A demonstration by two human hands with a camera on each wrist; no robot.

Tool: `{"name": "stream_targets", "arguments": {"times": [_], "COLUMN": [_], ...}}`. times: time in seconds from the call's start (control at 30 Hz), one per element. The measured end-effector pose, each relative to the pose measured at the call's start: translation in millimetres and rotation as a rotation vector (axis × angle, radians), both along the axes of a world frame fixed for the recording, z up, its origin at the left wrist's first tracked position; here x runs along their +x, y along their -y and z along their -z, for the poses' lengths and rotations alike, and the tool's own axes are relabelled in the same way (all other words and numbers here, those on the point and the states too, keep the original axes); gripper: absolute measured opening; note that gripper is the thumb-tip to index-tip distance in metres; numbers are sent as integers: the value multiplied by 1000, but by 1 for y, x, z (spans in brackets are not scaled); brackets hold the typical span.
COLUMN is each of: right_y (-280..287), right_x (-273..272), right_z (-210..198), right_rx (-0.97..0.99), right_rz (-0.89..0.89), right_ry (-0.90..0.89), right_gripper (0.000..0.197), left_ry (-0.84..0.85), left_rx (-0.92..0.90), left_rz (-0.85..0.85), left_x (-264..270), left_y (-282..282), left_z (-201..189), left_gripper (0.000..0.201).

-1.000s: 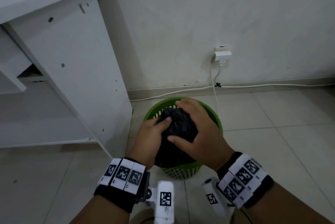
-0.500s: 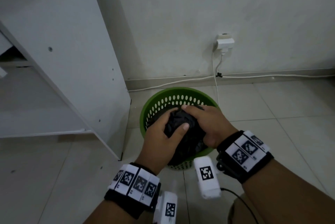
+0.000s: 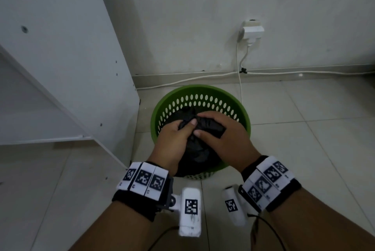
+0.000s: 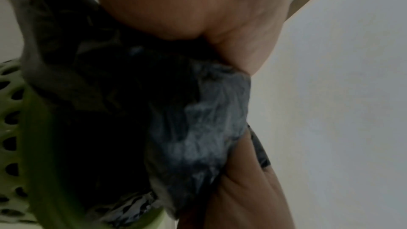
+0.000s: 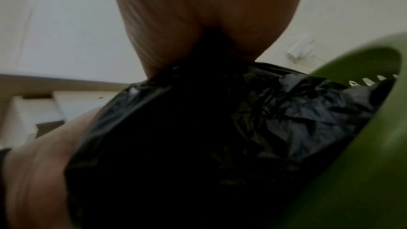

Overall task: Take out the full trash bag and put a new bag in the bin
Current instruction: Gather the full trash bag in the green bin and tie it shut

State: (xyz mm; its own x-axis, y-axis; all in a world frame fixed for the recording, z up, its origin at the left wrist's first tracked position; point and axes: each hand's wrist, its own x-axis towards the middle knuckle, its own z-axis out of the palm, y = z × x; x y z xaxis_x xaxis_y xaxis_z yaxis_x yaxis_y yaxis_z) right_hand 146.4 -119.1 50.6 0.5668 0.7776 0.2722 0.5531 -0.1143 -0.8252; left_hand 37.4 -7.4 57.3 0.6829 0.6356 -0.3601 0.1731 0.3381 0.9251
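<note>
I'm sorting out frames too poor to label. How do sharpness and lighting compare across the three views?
Head view: dim but sharp, both hands' grip on the black bag in the green bin reads clearly. Left wrist view: dark, soft, left hand out of focus. Right wrist view: darkest, bag nearly featureless, bin rim smeared.

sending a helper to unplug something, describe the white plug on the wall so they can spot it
Start at the green bin on the tiled floor by the wall. Just above and right of it, a white plug sits low on the wall, the only boxy fixture there, with a white cord hanging down.
</note>
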Motion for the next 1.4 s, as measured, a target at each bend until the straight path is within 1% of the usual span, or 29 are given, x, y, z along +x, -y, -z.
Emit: {"name": "stream_targets", "arguments": {"times": [0.1,0.13,0.17,0.2,0.23,0.27,0.3,0.37,0.43,0.47,0.5,0.53,0.57,0.63,0.67,0.7,0.77,0.83,0.9,0.93,0.97,1.0,1.03,1.1,1.17,1.23,1.33,1.37,1.4], "right_y": [-9,-12,-16,-19,-22,-25,-27,-30,-32,-33,-33,-32,-29,-22,-20,-19,-16,-14,-12,-10,-10,-9,-9,-12,-18,-25,-31,-32,-33], "right_x": [7,9,11,14,17,20,22,24,21,19,16,13,11,5,4,5,8,14,19,23,27,29,30,28,21,14,4,1,-1], "right_z": [-5,-7,-9,-9,-9,-8,-9,-12,-12,-11,-8,-5,-2,2,6,10,15,16,13,11,8,6,6,6,8,10,14,16,17], "right_rx": [-19,-19,-17,-22,-31,-44,-63,-96,-75,-51,-35,-49,-94,-185,-192,-191,-208,-228,-220,-223,-222,-209,-189,-139,-85,-21,7,1,-8], "right_rz": [23,38,59,81,95,100,100,100,105,110,116,124,118,73,37,6,-35,-60,-30,1,31,55,80,159,236,300,376,366,336], "right_ry": [-160,-272,-416,-575,-736,-892,-1027,-1168,-1181,-1143,-1051,-885,-656,-169,-16,65,121,163,116,44,-54,-167,-282,-469,-597,-692,-706,-730,-757], "right_gripper": [21,15,11,10,13,19,26,34,34,36,40,48,59,79,81,77,62,53,42,34,26,18,13,13,15,16,17,19,20], "left_ry": [18,32,37,26,9,0,12,18,-17,-50,-93,-138,-169,-175,-170,-178,-161,-111,-89,-66,-38,-13,-18,-66,-109,-87,-22,-10,-22], "left_rx": [17,70,170,309,450,567,658,763,798,807,816,823,822,785,756,714,566,413,353,355,409,532,706,993,1077,998,639,575,566], "left_rz": [-11,-7,12,45,75,100,126,132,51,18,7,21,42,71,66,59,49,52,53,38,19,2,-10,-46,-51,11,132,150,151], "left_x": [-1,-2,-4,-7,-10,-12,-13,-13,-8,-5,-2,2,5,11,14,17,19,16,11,7,4,0,-3,-6,-2,5,14,15,16], "left_y": [3,4,4,3,0,-3,-5,-11,-17,-19,-21,-23,-25,-27,-29,-31,-34,-33,-32,-31,-30,-30,-30,-30,-29,-25,-17,-15,-14], "left_z": [1,3,5,10,14,16,19,22,21,19,18,16,14,12,11,13,18,21,23,23,26,28,32,39,37,35,29,28,28], "left_gripper": [22,22,30,45,60,71,74,67,46,34,21,9,9,26,31,33,29,24,32,35,35,35,35,28,17,17,28,32,34]}}
